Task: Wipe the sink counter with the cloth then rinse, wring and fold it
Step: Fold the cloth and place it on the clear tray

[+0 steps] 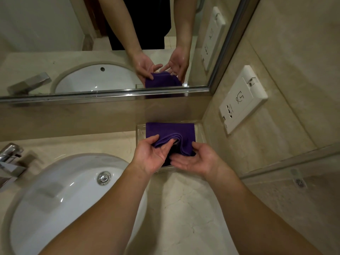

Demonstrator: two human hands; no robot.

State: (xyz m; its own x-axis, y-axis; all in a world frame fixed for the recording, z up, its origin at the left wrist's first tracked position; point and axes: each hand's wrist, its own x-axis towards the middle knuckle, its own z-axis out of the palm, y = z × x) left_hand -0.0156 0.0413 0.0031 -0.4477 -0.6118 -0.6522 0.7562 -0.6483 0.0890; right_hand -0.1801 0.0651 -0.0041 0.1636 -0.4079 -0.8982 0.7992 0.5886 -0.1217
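We judge this to be the last step: the folding looks done and we are setting the soft, napped purple cloth [171, 132] down. It is folded into a thick rectangle with several layers showing as ridges along its near edge. Its far half lies in the clear, shallow plastic tray [200, 130] at the back right corner of the counter, while its near half is lifted in our hands.

Our left hand [152, 156] pinches the cloth, with the thumb on top and the curled fingers tucked into the fold beneath. Our right hand [196, 161] lies palm up, its fingers straight under the near edge and its thumb against the cloth's side. It supports the cloth without gripping it. Both hands look wet and shiny.

The next move, as we see it, calls for lowering the near half flat and drawing the fingers out sideways so the layers do not drag open. The damp fabric will probably cling to skin, and the tray's smooth rim offers little to hold the cloth.

The beige veined marble counter [184, 208] is glossy and hard. The round white ceramic basin [55, 190] is smooth, with a chrome drain stopper [104, 178] and an angular chrome tap [9, 157] at its left. The framed mirror [92, 43] reflects both hands.
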